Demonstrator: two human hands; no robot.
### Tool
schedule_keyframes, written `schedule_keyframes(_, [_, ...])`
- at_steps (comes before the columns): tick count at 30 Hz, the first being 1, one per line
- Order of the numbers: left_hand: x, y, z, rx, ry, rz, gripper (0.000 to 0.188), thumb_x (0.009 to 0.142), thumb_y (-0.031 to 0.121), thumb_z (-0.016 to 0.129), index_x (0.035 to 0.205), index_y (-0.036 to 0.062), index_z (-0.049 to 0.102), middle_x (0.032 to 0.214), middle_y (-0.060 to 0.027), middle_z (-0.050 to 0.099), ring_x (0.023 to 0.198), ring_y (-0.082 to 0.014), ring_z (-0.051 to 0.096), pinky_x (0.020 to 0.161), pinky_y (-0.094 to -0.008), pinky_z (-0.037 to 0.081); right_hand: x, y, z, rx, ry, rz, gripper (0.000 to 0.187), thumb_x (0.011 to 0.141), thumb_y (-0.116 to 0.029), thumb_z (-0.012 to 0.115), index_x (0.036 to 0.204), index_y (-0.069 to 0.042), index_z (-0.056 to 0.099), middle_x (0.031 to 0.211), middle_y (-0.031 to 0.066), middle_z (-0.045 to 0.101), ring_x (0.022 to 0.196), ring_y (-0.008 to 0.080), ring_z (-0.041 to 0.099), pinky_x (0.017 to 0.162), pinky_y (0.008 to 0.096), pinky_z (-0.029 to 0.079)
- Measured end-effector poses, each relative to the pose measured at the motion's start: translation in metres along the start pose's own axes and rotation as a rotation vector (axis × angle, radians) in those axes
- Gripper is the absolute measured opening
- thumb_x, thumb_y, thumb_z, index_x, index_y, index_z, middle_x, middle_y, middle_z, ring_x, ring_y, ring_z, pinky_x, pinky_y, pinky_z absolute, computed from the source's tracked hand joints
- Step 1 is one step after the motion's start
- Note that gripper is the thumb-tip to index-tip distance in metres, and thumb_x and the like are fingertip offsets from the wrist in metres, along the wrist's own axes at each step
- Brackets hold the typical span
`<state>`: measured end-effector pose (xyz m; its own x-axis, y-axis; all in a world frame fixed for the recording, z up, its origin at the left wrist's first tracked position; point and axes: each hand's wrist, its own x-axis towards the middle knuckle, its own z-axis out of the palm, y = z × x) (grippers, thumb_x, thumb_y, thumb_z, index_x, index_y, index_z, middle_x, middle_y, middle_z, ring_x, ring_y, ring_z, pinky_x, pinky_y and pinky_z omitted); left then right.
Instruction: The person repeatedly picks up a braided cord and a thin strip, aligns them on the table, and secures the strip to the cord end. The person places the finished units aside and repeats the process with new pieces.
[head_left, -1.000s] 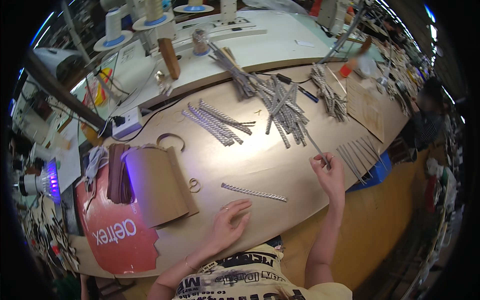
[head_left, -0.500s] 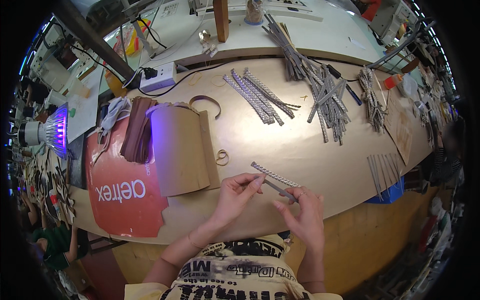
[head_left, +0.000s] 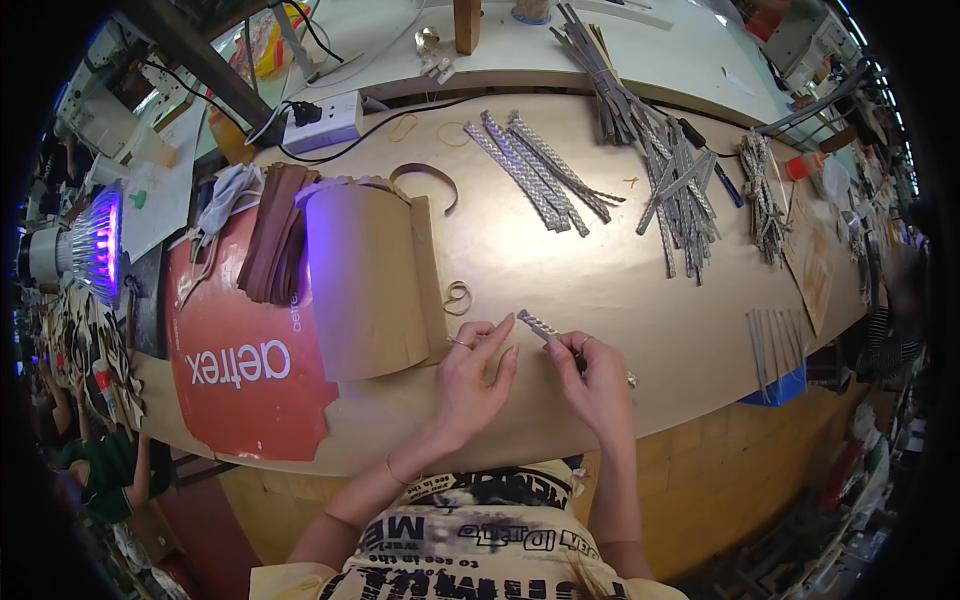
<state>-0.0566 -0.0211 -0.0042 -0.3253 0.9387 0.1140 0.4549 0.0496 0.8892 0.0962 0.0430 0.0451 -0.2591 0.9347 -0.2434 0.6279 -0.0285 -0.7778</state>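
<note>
Well, table: its gold-brown top runs beneath the brown card and far out to the right of it.
Bench: white, beyond the brown card, along the far side of the table.
Red sheet: flat on the table, left of the brown card and partly beneath it.
Brown card: curved upward like part of a tube, with another brown piece showing along its right edge.
Pile: grey strips, plain and braided, heaped across one another, well to the right of the brown card.
Braids: several silver-grey lengths laid side by side, beyond the brown card and to its right.
Brown strips: stacked just left of the brown card.
Left hand: just right of the brown card's near end; fingers released, thumb and forefinger apart, the forefinger's tip close to the end of the braided strip; whether it touches, I cannot tell.
Right hand: farther right of the brown card, thumb and forefinger grasping the braided strip.
Braided strip: right of the brown card, pinched in the right hand, one end poking out toward the left forefinger, its middle hidden by the hand.
Coil: thin tan loops on the table, just right of the brown card.
</note>
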Motion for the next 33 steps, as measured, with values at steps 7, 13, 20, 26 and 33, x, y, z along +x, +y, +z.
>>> schedule_keyframes(7, [0.005,-0.019,0.005,0.432,-0.163,0.256,0.036,0.087,0.015,0.069,0.123,0.0092,0.066,0.106,-0.0089,0.056,0.087,-0.0275,0.059,0.073,-0.0415,0.049,0.03,0.008,0.018,-0.092,-0.074,0.093,0.026,0.096,-0.024,0.059,0.087,-0.002,0.07,0.067,0.0182,0.064,0.065,0.0366,0.064,0.062,0.045,0.047])
schedule_keyframes(13, [0.005,-0.02,0.007,0.438,-0.161,0.258,0.037,0.087,0.014,0.07,0.123,0.0088,0.066,0.105,-0.0084,0.056,0.088,-0.0261,0.059,0.073,-0.0405,0.049,0.032,0.008,0.021,-0.175,-0.073,0.114,0.027,0.095,-0.026,0.059,0.088,-0.003,0.071,0.064,0.0162,0.064,0.063,0.0357,0.064,0.061,0.0443,0.047])
schedule_keyframes(20, [0.006,-0.018,0.005,0.434,-0.154,0.278,0.038,0.086,0.014,0.07,0.124,0.008,0.066,0.103,-0.0088,0.056,0.085,-0.0261,0.06,0.071,-0.0394,0.049,0.032,0.004,0.023,-0.193,-0.045,0.129,0.028,0.094,-0.028,0.059,0.088,-0.004,0.072,0.064,0.0163,0.063,0.063,0.036,0.064,0.061,0.045,0.047])
schedule_keyframes(26, [0.008,-0.019,0.005,0.385,-0.134,0.26,0.039,0.086,0.013,0.07,0.125,0.0076,0.065,0.101,-0.009,0.056,0.083,-0.0259,0.06,0.069,-0.0393,0.048,0.032,0.003,0.024,-0.208,-0.035,0.127,0.028,0.094,-0.028,0.059,0.087,-0.004,0.072,0.064,0.0166,0.064,0.064,0.0366,0.064,0.062,0.0455,0.048])
schedule_keyframes(33, [0.011,-0.016,0.005,0.403,-0.153,0.262,0.04,0.088,0.014,0.069,0.127,0.0088,0.064,0.1,-0.0082,0.055,0.08,-0.0252,0.059,0.067,-0.0388,0.047,0.032,0.003,0.024,-0.212,-0.016,0.12,0.027,0.093,-0.027,0.06,0.086,-0.003,0.071,0.065,0.017,0.064,0.065,0.0368,0.065,0.063,0.0452,0.049])
